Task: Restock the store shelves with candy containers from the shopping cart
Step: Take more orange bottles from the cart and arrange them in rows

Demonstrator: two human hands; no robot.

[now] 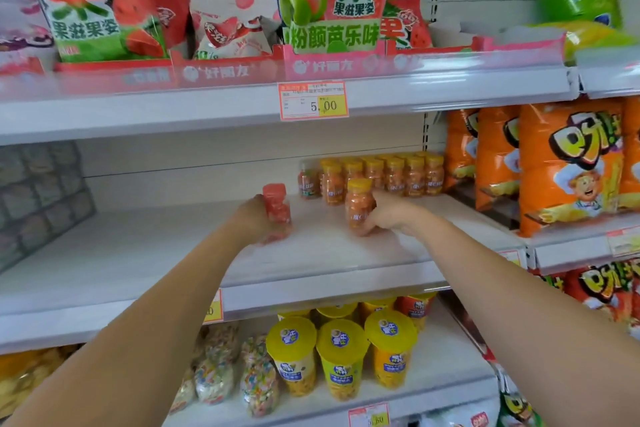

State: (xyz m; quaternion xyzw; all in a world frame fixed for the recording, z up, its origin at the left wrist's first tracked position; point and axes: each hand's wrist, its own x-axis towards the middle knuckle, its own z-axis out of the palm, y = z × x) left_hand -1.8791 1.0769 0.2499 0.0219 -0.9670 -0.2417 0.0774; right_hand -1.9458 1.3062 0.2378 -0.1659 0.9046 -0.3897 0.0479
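Head view: left hand [254, 218] grips an upright red-capped bottle [276, 206]; right hand [389, 215] grips an upright yellow-capped bottle [359, 203], both low over the middle shelf [138, 253]. The stocked row [384, 175] stands behind and rightward, nearer the right hand.

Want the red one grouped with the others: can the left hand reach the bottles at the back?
Probably yes: bare shelf lies between the left hand and the back bottles; the right hand sits beside that path.
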